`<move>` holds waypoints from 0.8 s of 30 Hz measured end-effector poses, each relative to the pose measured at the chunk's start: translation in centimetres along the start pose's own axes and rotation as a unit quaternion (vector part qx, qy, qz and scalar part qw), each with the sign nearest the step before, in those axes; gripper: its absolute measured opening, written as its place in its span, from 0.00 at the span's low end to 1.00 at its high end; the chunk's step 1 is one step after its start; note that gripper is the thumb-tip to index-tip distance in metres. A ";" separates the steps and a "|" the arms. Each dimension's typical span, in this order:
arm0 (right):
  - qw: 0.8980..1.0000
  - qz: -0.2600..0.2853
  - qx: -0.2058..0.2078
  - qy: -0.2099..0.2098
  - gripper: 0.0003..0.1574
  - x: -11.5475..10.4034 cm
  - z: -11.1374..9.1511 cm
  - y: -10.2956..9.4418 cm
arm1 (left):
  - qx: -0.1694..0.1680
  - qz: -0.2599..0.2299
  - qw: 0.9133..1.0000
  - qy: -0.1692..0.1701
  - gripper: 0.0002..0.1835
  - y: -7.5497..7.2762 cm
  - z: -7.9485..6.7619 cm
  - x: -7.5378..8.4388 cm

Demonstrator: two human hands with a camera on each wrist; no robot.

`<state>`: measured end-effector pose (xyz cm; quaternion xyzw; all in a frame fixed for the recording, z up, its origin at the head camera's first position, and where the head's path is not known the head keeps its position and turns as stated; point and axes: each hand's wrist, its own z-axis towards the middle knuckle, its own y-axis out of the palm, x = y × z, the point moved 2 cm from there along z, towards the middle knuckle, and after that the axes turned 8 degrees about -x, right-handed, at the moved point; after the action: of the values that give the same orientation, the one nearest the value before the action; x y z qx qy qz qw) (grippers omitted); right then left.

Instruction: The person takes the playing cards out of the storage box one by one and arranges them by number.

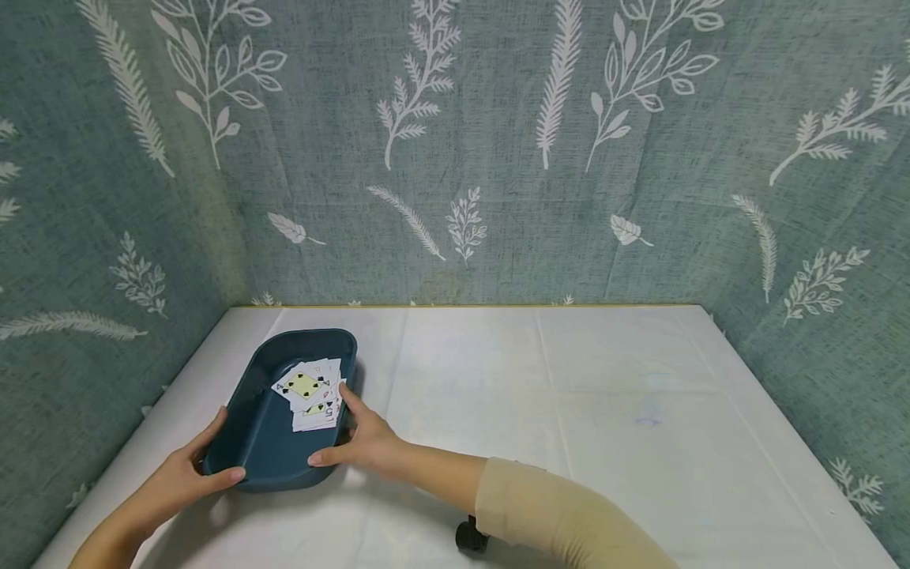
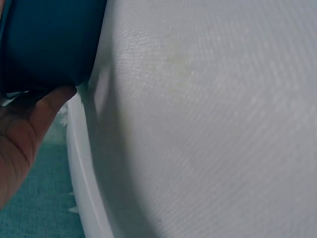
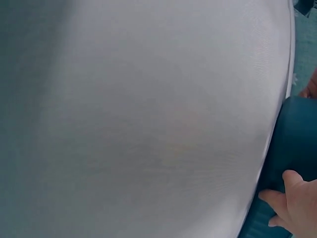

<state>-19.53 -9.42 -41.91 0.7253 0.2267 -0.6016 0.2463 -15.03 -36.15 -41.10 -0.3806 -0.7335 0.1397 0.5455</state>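
Note:
A dark blue plastic tray (image 1: 273, 442) with rounded corners is at the left of the table in the head view. Several playing cards (image 1: 302, 386) lie loosely overlapped inside it, face up, toward its right side. My left hand (image 1: 174, 478) grips the near left corner, thumb on the near rim. On the right side, my right hand (image 1: 370, 438) holds the wall, with its thumb near the front right corner. Both wrist views show fingers against the tray's outer wall (image 2: 54, 44). Whether the tray's base touches the table cannot be told.
A white cloth (image 1: 604, 395) covers the table. Green fabric (image 1: 498, 158) with white leaf prints hangs behind and at both sides. A small black object (image 1: 471, 537) shows beside the right sleeve (image 1: 554, 514).

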 end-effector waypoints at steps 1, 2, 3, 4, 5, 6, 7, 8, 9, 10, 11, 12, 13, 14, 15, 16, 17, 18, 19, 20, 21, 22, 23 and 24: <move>1.000 0.002 -0.001 -0.001 0.64 0.0 -0.1 -0.1 | 0.000 -0.001 1.000 0.000 0.52 0.1 0.0 0.0; 1.000 0.005 -0.001 -0.003 0.64 0.1 -0.1 -0.1 | 0.001 -0.001 1.000 0.000 0.52 0.1 0.1 0.0; 1.000 0.007 0.000 -0.005 0.64 0.1 -0.1 -0.2 | 0.003 0.000 1.000 -0.003 0.52 0.2 0.1 0.1; 1.000 0.010 0.001 -0.006 0.64 0.2 -0.1 -0.2 | 0.004 0.000 1.000 -0.004 0.52 0.2 0.2 0.1; 1.000 0.013 0.001 -0.008 0.64 0.2 -0.2 -0.3 | 0.003 -0.005 1.000 -0.006 0.52 0.2 0.2 0.1; 1.000 0.014 0.002 -0.009 0.64 0.3 -0.2 -0.4 | 0.003 -0.008 1.000 -0.009 0.52 0.3 0.3 0.1; 1.000 0.014 0.005 -0.008 0.64 0.4 -0.2 -0.5 | 0.004 -0.009 1.000 -0.010 0.52 0.4 0.4 0.2; 1.000 0.013 0.006 -0.008 0.64 0.4 -0.3 -0.6 | 0.003 -0.010 1.000 -0.008 0.52 0.4 0.4 0.2; 1.000 0.009 0.008 -0.006 0.64 0.5 -0.3 -0.7 | 0.002 -0.014 1.000 -0.009 0.52 0.5 0.5 0.2; 1.000 0.007 0.009 -0.005 0.64 0.4 -0.4 -0.8 | 0.002 -0.015 1.000 -0.007 0.52 0.6 0.5 0.3; 1.000 0.003 0.010 -0.005 0.64 0.4 -0.5 -0.9 | 0.004 -0.014 1.000 -0.005 0.52 0.6 0.5 0.4; 1.000 0.000 0.012 -0.003 0.64 0.4 -0.5 -1.0 | 0.005 -0.013 1.000 -0.002 0.52 0.7 0.5 0.4; 1.000 -0.006 0.014 -0.002 0.64 0.3 -0.6 -1.2 | 0.005 -0.014 1.000 0.003 0.52 0.8 0.6 0.5; 1.000 -0.010 0.014 -0.001 0.63 0.3 -0.7 -1.3 | 0.005 -0.015 1.000 0.008 0.51 0.9 0.6 0.6; 1.000 -0.014 0.016 0.000 0.63 0.3 -0.8 -1.4 | 0.007 -0.015 1.000 0.010 0.51 0.9 0.7 0.7; 1.000 -0.018 0.017 0.001 0.63 0.2 -0.9 -1.6 | 0.007 -0.017 1.000 0.013 0.51 1.0 0.7 0.8; 1.000 -0.022 0.017 0.001 0.63 0.2 -0.9 -1.7 | 0.006 -0.020 1.000 0.014 0.52 1.1 0.8 0.8; 1.000 -0.025 0.016 0.002 0.63 0.2 -1.0 -1.8 | 0.004 -0.025 1.000 0.015 0.51 1.2 0.9 0.9; 1.000 -0.026 0.015 0.001 0.63 0.2 -1.0 -1.9 | 0.002 -0.026 1.000 0.017 0.51 1.2 0.9 1.0; 1.000 -0.024 0.012 0.000 0.63 0.3 -1.0 -2.0 | 0.002 -0.026 0.999 0.018 0.51 1.3 0.9 1.0; 1.000 -0.022 0.010 -0.001 0.63 0.3 -1.1 -2.1 | 0.003 -0.024 1.000 0.019 0.52 1.4 0.9 1.0; 1.000 -0.021 0.008 -0.002 0.63 0.3 -1.1 -2.1 | 0.005 -0.021 1.000 0.019 0.51 1.4 0.9 1.1; 1.000 -0.018 0.007 -0.003 0.63 0.3 -1.1 -2.2 | 0.006 -0.021 1.000 0.019 0.51 1.4 1.0 1.1; 1.000 -0.015 0.006 -0.003 0.63 0.3 -1.1 -2.3 | 0.008 -0.019 1.000 0.023 0.51 1.5 0.9 1.2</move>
<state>-20.07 -6.94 -42.26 0.7212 0.2332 -0.6089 0.2338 -15.41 -34.09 -41.55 -0.3652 -0.7268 0.1267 0.5678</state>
